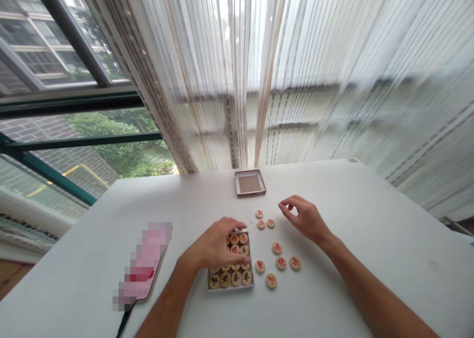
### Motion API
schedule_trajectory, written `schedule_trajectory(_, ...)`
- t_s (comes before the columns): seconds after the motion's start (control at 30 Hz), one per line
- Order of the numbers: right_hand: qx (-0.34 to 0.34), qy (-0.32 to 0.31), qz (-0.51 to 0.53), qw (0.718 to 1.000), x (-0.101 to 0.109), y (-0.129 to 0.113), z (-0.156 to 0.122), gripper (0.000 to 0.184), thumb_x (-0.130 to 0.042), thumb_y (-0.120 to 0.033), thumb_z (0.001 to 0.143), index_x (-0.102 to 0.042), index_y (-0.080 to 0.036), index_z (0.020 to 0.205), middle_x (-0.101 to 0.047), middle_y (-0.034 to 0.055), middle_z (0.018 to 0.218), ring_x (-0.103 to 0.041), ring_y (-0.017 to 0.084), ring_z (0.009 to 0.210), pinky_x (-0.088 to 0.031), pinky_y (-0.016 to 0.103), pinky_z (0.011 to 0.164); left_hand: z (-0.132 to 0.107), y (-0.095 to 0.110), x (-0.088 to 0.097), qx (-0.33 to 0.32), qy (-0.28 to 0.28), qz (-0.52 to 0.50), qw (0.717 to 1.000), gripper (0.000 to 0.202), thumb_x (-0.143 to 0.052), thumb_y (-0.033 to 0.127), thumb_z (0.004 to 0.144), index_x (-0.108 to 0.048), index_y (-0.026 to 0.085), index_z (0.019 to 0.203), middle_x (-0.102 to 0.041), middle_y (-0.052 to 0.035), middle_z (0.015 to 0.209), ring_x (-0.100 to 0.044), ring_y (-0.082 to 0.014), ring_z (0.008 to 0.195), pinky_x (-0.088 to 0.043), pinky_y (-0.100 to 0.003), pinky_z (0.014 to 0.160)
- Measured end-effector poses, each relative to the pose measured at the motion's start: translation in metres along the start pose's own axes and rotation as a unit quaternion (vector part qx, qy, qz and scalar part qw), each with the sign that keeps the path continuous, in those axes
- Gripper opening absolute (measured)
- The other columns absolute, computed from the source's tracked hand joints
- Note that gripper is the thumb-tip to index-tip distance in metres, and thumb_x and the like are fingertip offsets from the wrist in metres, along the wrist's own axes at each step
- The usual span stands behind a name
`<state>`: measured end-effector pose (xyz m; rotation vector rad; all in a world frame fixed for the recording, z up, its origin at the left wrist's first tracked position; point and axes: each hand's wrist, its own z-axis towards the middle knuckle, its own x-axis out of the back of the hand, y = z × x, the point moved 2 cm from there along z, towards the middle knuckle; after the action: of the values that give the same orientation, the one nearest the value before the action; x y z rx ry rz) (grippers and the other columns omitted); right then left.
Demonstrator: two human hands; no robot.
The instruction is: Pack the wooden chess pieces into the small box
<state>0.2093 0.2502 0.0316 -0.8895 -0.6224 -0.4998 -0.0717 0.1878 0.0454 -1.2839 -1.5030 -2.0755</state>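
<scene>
A small open box (230, 289) holds rows of round wooden Chinese chess pieces with black and red characters. My left hand (213, 244) lies over its left and middle part, thumb and fingers apart, hiding some pieces. The thumb reaches the box's right side and the fingertips its far edge. To the right of the box, several loose red-marked chess pieces (281, 263) lie face up. Three more chess pieces (261, 224) sit farther back. Right of these, my right hand (305, 219) is raised with thumb and index fingertips together; anything between them is hidden.
A shallow box lid (250, 183) lies inside up at the back of the white table (388, 259). At the left is a pink, blurred flat object (148, 264) with a black cord (125, 320). Behind the table hang striped sheer curtains (222, 81) beside a window.
</scene>
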Motion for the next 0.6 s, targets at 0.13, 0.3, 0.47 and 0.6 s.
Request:
schedule_trajectory(0.13,0.010,-0.004,0.018,1.000,0.000,-0.012,-0.003,0.014,-0.057,-0.025,0.096,-0.070,-0.020,0.091,-0.066,0.0049,0.087,-0.061,0.018,0.076,-0.049,0.030,0.070,0.001,-0.001,0.001,0.012,0.011,-0.001,1.000,0.047,-0.072,0.047,0.079,-0.064,0.025,0.120,-0.066,-0.0066,0.115,-0.063,-0.0234,0.101,-0.050,-0.035,0.093)
schedule_trajectory(0.3,0.147,-0.132,0.069,0.978,-0.017,-0.059,-0.021,0.017,-0.059,-0.021,0.095,-0.071,-0.024,0.106,-0.069,0.0064,0.096,-0.059,0.020,0.092,-0.048,0.032,0.083,-0.003,-0.031,0.022,0.081,0.042,-0.008,0.996,0.030,-0.050,0.041,0.095,-0.072,0.022,0.103,-0.072,-0.0048,0.104,-0.064,-0.0204,0.093,-0.050,-0.027,0.074)
schedule_trajectory(0.47,0.198,-0.268,0.047,0.942,-0.031,-0.091,-0.038,0.015,-0.062,-0.019,0.093,-0.073,-0.026,0.101,-0.069,0.0029,0.087,-0.056,0.017,0.084,-0.044,0.031,0.084,-0.010,-0.062,0.034,0.132,0.000,-0.007,0.991,0.034,-0.055,0.045,0.090,-0.076,0.019,0.093,-0.076,-0.0039,0.089,-0.065,-0.0194,0.078,-0.047,-0.026,0.069)
schedule_trajectory(0.6,0.213,-0.308,0.056,0.926,-0.035,-0.099,-0.048,0.019,-0.074,-0.042,0.084,-0.073,-0.025,0.093,-0.069,0.0012,0.088,-0.054,0.018,0.086,-0.041,0.030,0.078,-0.011,-0.066,0.030,0.145,-0.040,-0.028,0.988,0.038,-0.056,0.049,0.088,-0.078,0.018,0.090,-0.076,-0.0041,0.084,-0.066,-0.0202,0.076,-0.046,-0.025,0.066)
